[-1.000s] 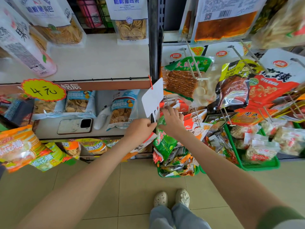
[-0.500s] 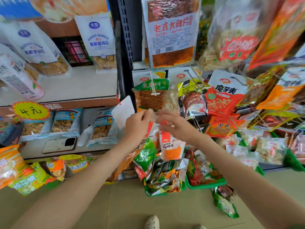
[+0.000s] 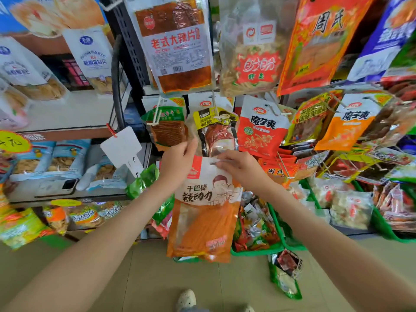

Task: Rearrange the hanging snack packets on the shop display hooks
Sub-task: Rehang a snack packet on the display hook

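The left hand (image 3: pixel 177 162) grips the top left corner of an orange packet (image 3: pixel 202 221); the right hand (image 3: pixel 238 164) pinches its top edge near the hang hole. Behind it, hooks (image 3: pixel 214 104) bear a yellow-topped packet (image 3: pixel 216 131) and a red packet (image 3: pixel 261 129); a green basket (image 3: pixel 254 251) sits below

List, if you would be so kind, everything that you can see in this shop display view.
orange-and-white packet: one, orange and white, centre, held up below the hooks
clear packet: one, red-brown contents, white label, hanging top centre
red-and-white packet: one, on a hook right of centre
yellow-topped packet: one, yellow and black, hooked above the hands
white tag: one, clipped to the shelf edge, left
phone: one, pale, left shelf
green baskets: at least two, lower right, holding small packets
fallen packet: one, green, on the floor
left hand: grips the packet's top left corner
right hand: pinches its top edge
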`<state>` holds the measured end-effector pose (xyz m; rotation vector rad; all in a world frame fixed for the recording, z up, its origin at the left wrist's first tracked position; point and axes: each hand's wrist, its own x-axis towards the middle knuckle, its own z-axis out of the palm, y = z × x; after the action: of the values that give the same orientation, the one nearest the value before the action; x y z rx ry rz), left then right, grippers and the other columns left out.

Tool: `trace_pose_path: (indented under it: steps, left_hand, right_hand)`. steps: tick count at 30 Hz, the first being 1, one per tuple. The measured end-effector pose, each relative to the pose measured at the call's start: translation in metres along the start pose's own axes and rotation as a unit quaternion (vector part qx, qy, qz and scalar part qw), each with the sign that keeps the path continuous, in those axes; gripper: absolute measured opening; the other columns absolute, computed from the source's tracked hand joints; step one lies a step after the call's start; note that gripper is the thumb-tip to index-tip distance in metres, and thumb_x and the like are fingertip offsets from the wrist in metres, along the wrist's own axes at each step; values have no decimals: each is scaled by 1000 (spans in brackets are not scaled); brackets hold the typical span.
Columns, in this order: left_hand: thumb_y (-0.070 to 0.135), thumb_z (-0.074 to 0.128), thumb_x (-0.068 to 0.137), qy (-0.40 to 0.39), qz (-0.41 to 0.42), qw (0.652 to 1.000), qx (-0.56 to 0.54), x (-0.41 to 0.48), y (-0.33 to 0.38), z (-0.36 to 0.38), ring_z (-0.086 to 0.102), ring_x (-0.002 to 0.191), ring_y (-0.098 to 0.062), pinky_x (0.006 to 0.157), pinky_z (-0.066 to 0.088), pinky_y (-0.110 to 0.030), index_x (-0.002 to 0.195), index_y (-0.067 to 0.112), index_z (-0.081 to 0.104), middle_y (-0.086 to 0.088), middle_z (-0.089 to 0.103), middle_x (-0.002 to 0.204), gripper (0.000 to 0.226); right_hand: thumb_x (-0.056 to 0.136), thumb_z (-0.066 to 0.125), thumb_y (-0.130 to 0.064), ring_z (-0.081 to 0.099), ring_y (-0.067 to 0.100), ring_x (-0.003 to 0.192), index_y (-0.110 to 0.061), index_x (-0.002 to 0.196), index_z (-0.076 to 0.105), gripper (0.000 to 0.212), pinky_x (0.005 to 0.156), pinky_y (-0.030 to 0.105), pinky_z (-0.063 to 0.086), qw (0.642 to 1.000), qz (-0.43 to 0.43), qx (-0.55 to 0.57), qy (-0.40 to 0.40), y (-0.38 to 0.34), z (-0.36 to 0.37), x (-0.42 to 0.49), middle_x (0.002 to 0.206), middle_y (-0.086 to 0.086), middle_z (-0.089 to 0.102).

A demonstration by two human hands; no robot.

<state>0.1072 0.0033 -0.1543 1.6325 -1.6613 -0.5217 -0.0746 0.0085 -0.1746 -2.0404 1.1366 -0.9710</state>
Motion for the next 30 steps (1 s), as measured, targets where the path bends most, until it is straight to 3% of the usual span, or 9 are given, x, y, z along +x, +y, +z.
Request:
trace_pose_path:
  steps: [3,8,11,14,17,19,22,28,30]
  left_hand:
    - [50,30,97,-80,-53,995,34,-6,-6,12,62,74,-35,65,46,-42,84,1,64,-25,64,80,62]
    - [51,30,97,-173,-73,979,75,-11,-40,32,51,55,-28,52,36,-26,90,-1,63,-11,44,58,62]
    - [39,35,100,-191,-69,968,146,-14,-71,45,54,60,-21,48,32,-24,102,7,61,-10,59,70,41]
    - [28,37,100,-190,-78,962,178,-18,-102,54,48,54,-17,47,32,-28,118,1,53,-4,52,63,37]
    - [25,37,99,-191,-61,954,223,-16,-137,62,58,77,-22,66,49,-38,127,3,49,-8,61,89,37]
    - [20,40,97,-207,-23,929,307,-9,-162,66,55,103,-26,90,46,-39,128,8,51,-10,58,116,35]
    - [6,48,87,-245,32,880,405,4,-188,70,37,130,-29,112,21,-38,133,9,47,-12,44,137,46]
    - [29,33,97,-312,78,719,617,29,-227,77,4,144,-31,116,-7,-48,147,6,15,-15,13,155,58]
    - [36,30,98,-314,79,691,647,29,-235,81,0,144,-33,113,-12,-51,148,5,11,-15,11,156,61]
  right_hand:
    - [90,59,-13,54,7,59,-4,88,65,11,56,16,39,999,25,-17,-15,18,-4,-12,71,6,63]
    - [92,56,-12,50,-2,50,-6,87,66,12,58,11,32,995,28,-70,-61,47,4,-23,56,-18,48]
    - [93,55,-20,51,-1,60,-14,88,65,13,75,32,37,988,56,-110,-95,75,20,-27,63,-15,56]
    - [92,55,-16,55,14,70,-12,83,64,13,72,31,38,986,62,-105,-110,93,43,-26,71,-6,60]
    - [91,54,-12,53,16,68,-11,76,61,16,69,33,42,986,77,-103,-104,106,71,-17,70,-4,59]
    - [90,54,-13,55,20,71,-9,77,62,16,71,36,46,984,98,-115,-94,117,93,-9,71,3,63]
    - [91,55,-14,56,26,73,-7,84,65,14,71,38,47,982,112,-122,-87,128,127,5,74,7,65]
    - [93,51,-13,55,30,75,-6,92,66,17,78,40,42,978,144,-137,-69,149,187,20,76,9,66]
    - [92,52,-10,55,31,75,-6,92,67,16,76,39,44,974,159,-148,-65,156,199,24,75,10,65]
